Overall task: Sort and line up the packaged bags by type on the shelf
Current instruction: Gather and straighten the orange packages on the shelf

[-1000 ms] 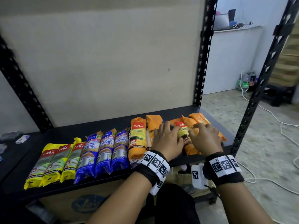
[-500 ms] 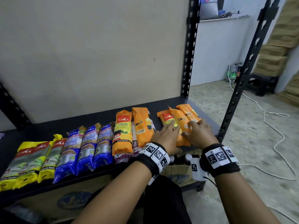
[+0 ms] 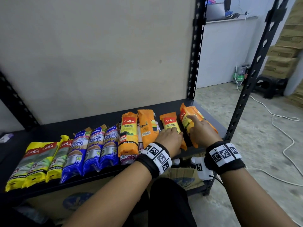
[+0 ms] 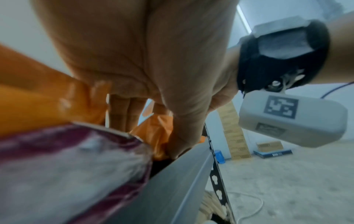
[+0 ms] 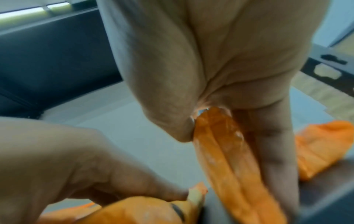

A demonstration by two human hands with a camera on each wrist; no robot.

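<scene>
Black shelving is standing against a pale wall, and the shelf (image 3: pixel 211 112) is carrying a row of packs: yellow packs (image 3: pixel 35 163) at the far left, blue packs (image 3: pixel 91 148) next, then orange packs (image 3: pixel 128 133) reaching toward the hands. The left hand (image 3: pixel 170 140) is lying flat on the near end of one orange pack (image 3: pixel 170 124), fingers straight and close together, the thumb curling down beside the pack's edge in the left wrist view. The right hand (image 3: pixel 203 131) is gripping the rightmost orange pack (image 3: pixel 195 113): its forefinger is stretching along the top while thumb and fingers are closing round the pack's sides, as the right wrist view shows. That pack is lying slanted, just right of the left hand's pack, with a strip of bare shelf showing between them. The step in hand looks to be squaring up the last orange packs, with yellow and blue already grouped. The next move probably calls for turning the slanted pack parallel to its neighbours and sliding both leftward to close the gaps. A maroon-and-white pack (image 3: pixel 127 158) is peeking out under the orange ones left of the left hand, so its type is hard to tell. Whether a second pack is lying under the right hand's is unclear, and both wrist views are blurred.
</scene>
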